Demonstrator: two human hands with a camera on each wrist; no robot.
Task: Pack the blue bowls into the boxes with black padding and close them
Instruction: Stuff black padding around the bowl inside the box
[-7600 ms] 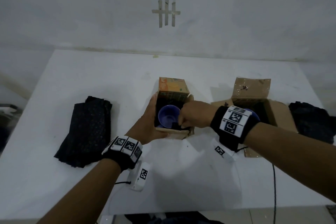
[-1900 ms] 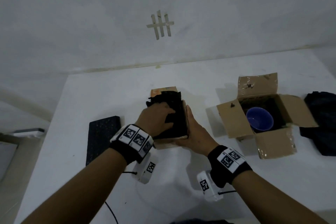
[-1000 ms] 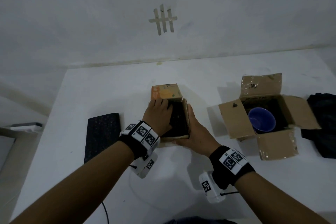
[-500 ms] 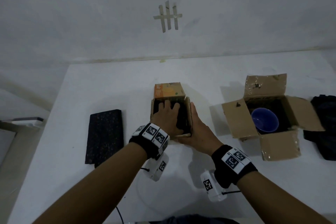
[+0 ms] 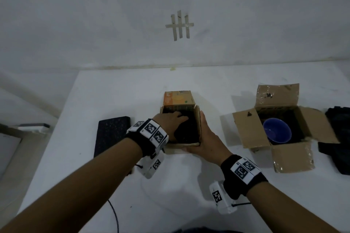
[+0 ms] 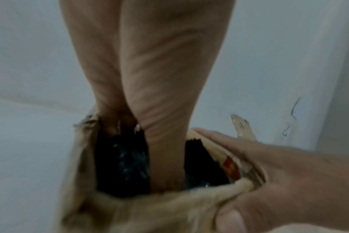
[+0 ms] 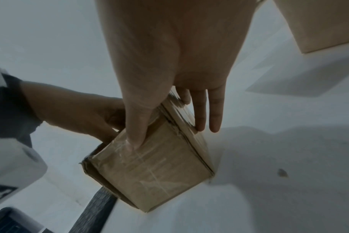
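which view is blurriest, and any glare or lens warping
Head view: dim, fairly sharp, far edge of the table slightly bowed. Left wrist view: blurriest, small box and left hand smeared. Right wrist view: clearer, faint sheen on the box's tape, soft shadows beside it.

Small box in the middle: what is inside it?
Only black padding shows, the left hand pressing on it. Whatever lies beneath the padding is covered and cannot be seen.

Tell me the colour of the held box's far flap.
The flap is orange; best in head view.
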